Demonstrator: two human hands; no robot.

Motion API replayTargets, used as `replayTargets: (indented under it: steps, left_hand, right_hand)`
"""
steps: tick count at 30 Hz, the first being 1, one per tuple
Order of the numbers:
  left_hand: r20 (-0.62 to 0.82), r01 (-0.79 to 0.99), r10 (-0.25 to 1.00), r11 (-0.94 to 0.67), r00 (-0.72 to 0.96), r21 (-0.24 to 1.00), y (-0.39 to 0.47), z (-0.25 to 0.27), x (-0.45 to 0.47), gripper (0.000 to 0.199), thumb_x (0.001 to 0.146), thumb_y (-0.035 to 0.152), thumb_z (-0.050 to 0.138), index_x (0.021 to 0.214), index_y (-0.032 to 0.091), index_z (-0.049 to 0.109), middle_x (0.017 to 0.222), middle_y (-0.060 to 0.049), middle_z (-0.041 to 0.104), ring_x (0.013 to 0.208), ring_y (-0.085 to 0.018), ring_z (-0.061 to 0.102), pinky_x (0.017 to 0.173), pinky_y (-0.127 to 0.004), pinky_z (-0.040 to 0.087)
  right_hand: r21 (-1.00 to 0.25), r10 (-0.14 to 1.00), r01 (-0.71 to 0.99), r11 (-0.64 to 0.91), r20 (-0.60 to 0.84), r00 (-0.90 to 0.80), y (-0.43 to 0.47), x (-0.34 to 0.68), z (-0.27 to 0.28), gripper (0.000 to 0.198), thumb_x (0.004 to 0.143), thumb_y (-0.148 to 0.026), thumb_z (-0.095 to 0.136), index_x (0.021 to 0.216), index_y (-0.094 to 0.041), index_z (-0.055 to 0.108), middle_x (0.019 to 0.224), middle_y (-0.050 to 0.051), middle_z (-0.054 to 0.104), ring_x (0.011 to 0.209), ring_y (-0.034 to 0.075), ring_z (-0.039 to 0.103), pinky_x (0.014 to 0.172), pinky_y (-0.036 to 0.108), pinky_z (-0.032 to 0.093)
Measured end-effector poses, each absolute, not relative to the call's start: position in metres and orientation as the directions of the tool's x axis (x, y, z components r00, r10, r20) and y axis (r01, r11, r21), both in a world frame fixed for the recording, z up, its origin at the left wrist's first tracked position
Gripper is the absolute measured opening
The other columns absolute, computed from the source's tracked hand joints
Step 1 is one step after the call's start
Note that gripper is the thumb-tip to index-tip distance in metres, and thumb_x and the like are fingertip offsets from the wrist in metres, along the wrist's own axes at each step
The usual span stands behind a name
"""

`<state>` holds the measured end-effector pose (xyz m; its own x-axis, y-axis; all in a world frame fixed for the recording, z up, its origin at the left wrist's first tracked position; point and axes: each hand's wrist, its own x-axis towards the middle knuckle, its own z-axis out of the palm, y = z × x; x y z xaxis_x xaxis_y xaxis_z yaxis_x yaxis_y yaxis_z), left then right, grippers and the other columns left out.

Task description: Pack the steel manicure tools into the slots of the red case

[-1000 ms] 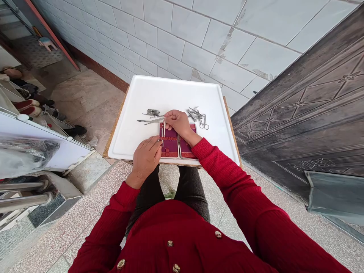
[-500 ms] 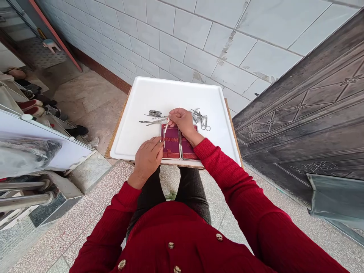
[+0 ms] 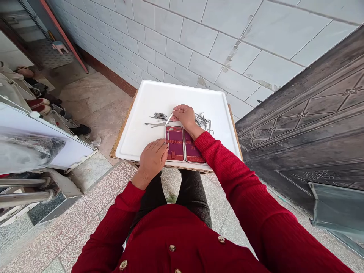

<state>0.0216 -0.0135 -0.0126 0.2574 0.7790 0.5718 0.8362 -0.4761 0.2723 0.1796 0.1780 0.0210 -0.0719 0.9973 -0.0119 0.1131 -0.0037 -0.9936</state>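
Observation:
A maroon instrument case [image 3: 178,157] lies unfolded at the near edge of the white tray [image 3: 182,91], its purple lining and row of elastic loops showing. My left hand [image 3: 153,157] grips the case's left edge, thumb on the inner side. One slim metal tool [image 3: 168,137] stands upright along that edge, in the loops. Above the case's top edge, my right hand [image 3: 184,115] pinches a slim pale instrument [image 3: 169,119] that slants down to the left; its exact kind is unclear. Behind that hand lie scissors [image 3: 210,131] and several metal instruments [image 3: 201,118], partly hidden.
Left of my right hand, a pile of small metal pieces [image 3: 160,115] and a long thin instrument [image 3: 150,124] lie on the tray. A tiled wall [image 3: 170,49] stands behind it, a dark patterned door [image 3: 301,125] to the right, and a shoe rack [image 3: 42,102] to the left.
My right hand has lifted the slim instrument up and away from the loops, past the case's top edge. My left hand stays on the case. The view has shifted slightly.

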Motion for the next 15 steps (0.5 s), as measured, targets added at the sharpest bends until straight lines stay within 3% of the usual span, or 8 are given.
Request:
replayTargets:
  steps: [9,15]
  left_hand:
    - [0.591,0.843,0.763,-0.480,0.263,0.244,-0.0142,-0.0134,0.0232,0.026,0.105,0.018,0.052,0.119,0.018,0.074,0.131,-0.014,0.077,0.125,-0.027,0.072,0.106,-0.047,0.059]
    - [0.591,0.844,0.761,-0.481,0.268,0.237,-0.0147,-0.0131,0.0238,0.027,0.105,0.017,0.051,0.119,0.018,0.074,0.131,-0.014,0.077,0.125,-0.027,0.072,0.106,-0.047,0.059]
  right_hand:
    - [-0.977,0.998,0.213,-0.018,-0.030,-0.056,0.1775,0.1826,0.0218,0.015,0.081,-0.010,0.074,0.086,-0.019,0.063,0.060,-0.004,0.069,0.051,0.013,0.068,0.057,0.023,0.057]
    - [-0.900,0.997,0.432,0.053,0.026,-0.069,0.1760,0.1869,0.0230,0.006,0.085,-0.015,0.067,0.090,-0.019,0.067,0.076,0.000,0.072,0.052,0.014,0.063,0.059,0.030,0.055]
